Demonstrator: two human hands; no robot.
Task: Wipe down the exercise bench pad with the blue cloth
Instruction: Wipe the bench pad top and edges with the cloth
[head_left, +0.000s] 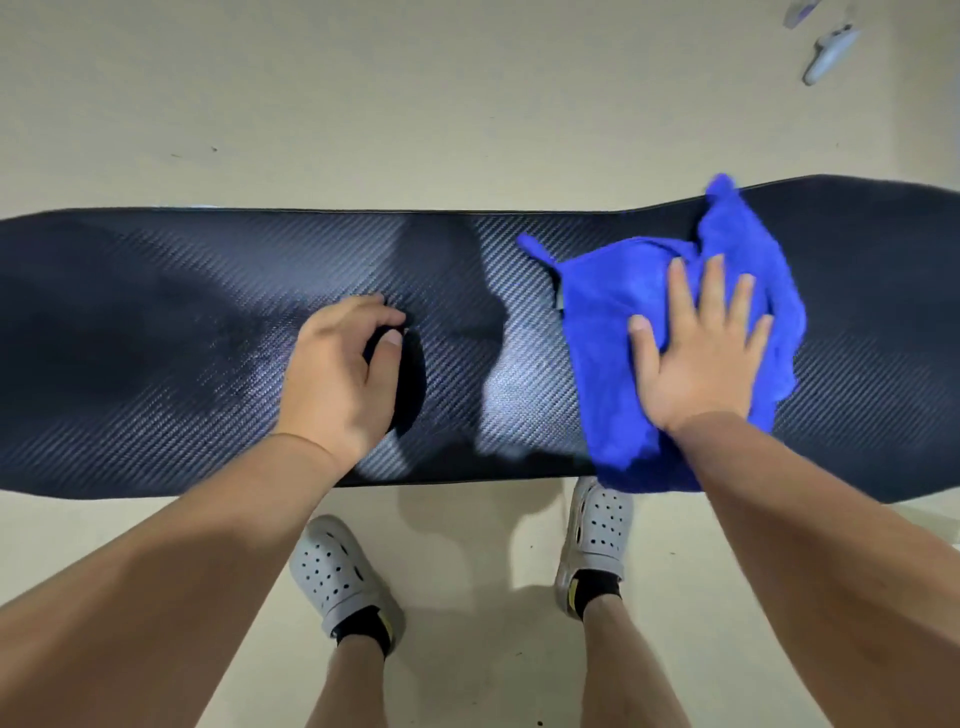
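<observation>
The right hand (698, 358) presses with flat, spread fingers on the crumpled blue cloth (623, 332) at the centre right of the frame, on the black woven-pattern bench pad (182, 322), while the left hand (337, 369) rests there with loosely curled fingers, holding nothing.

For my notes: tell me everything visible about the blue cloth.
The blue cloth is bright, fuzzy like microfibre, crumpled and loosely folded. It lies on the right part of the black bench pad, its near edge overhanging the front. The right hand presses flat on it, fingers spread.
</observation>
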